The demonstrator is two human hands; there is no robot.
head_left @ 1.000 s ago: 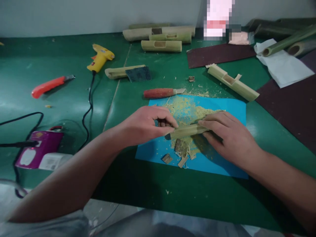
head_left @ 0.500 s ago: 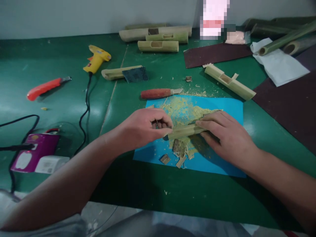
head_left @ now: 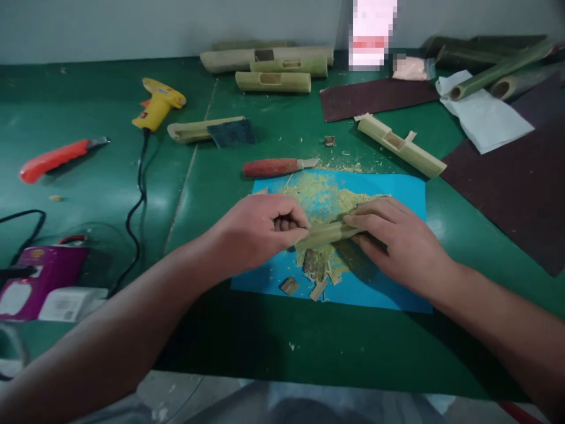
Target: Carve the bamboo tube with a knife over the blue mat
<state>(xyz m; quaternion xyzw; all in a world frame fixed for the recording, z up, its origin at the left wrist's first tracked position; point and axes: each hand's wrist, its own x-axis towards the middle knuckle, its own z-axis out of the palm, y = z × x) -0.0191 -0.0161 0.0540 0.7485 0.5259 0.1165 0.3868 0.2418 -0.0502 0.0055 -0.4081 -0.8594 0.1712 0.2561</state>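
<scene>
Between my hands is a pale green bamboo piece (head_left: pixel 327 234), held low over a blue sheet (head_left: pixel 397 288). My left hand (head_left: pixel 276 227) pinches its left end between thumb and forefinger, with the other fingers curled in. The fingers of my right hand (head_left: pixel 384 232) are closed round the right end and hide it. Yellowish bamboo dust (head_left: pixel 320 191) covers much of the sheet. Dark bamboo scraps (head_left: pixel 314 265) and a small loose chip (head_left: pixel 290 286) lie just below the piece. Beyond the sheet's far edge rests a red-handled knife (head_left: pixel 278 167), its blade pointing right.
A notched bamboo tube (head_left: pixel 401 146) lies at the right, near dark sandpaper sheets (head_left: pixel 507 194). More cut bamboo tubes (head_left: pixel 273 82) line the back. To the left are a yellow glue gun (head_left: pixel 156 106), a red-handled cutter (head_left: pixel 57 160) and a purple power box (head_left: pixel 48 274) with cables.
The view has shifted slightly, so the things on the table appear farther left. Both hands keep their hold on the bamboo piece, with little visible movement.
</scene>
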